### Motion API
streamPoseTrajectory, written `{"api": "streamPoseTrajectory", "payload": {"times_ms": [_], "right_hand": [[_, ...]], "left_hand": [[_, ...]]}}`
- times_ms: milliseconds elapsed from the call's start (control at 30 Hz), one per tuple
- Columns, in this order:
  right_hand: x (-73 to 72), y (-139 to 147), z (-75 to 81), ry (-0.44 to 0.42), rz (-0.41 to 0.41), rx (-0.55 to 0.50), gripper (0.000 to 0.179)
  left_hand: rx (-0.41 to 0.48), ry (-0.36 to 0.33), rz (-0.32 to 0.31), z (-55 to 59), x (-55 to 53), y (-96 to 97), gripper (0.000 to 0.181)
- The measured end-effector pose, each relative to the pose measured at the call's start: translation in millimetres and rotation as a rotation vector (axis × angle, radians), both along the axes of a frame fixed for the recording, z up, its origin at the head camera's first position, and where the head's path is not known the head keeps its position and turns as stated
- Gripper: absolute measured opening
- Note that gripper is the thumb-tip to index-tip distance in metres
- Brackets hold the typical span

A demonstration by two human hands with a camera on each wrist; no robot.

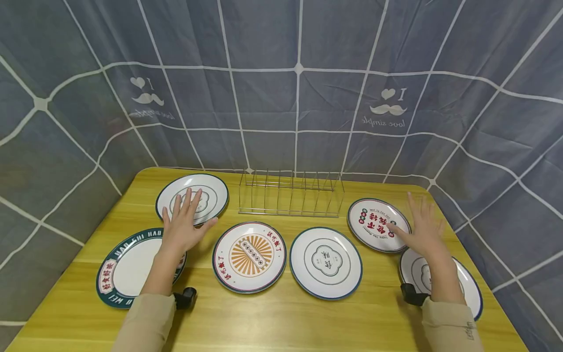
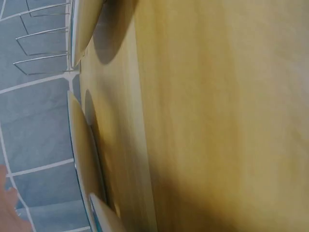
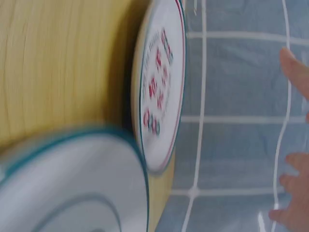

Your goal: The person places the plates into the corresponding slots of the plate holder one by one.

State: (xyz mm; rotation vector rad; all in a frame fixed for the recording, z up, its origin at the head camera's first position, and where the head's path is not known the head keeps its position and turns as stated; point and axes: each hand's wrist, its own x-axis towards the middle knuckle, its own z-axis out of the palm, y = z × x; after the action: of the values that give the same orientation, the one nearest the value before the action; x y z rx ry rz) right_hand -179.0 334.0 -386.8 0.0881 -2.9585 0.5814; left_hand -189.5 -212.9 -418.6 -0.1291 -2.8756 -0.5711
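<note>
On the yellow wooden table, a white plate with a wide dark-green lettered rim and a blue-rimmed white plate lie beneath the person's forearms. Between them sit a white sunburst-patterned plate and a white flower-outlined plate. The left hand and right hand hover, fingers spread, gripping nothing, near two farther plates. Behind stands a silver wire rack.
</note>
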Motion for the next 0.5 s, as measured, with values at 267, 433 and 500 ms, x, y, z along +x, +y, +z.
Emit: {"api": "streamPoseTrajectory", "payload": {"times_ms": [267,433,500], "right_hand": [[30.4,49,2.7,0.162,-0.016,-0.318,0.091],[51.1,91,-15.1,0.128,-0.08,-0.477,0.094],[57.6,114,-31.4,0.097,-0.12,-0.508,0.094]], "left_hand": [[0.5,0.079,-0.057,9.5,-22.6,13.9,0.076],[0.736,0.061,-0.136,13.4,-38.5,23.0,0.07],[0.798,0.039,-0.145,13.2,-43.8,25.4,0.07]]}}
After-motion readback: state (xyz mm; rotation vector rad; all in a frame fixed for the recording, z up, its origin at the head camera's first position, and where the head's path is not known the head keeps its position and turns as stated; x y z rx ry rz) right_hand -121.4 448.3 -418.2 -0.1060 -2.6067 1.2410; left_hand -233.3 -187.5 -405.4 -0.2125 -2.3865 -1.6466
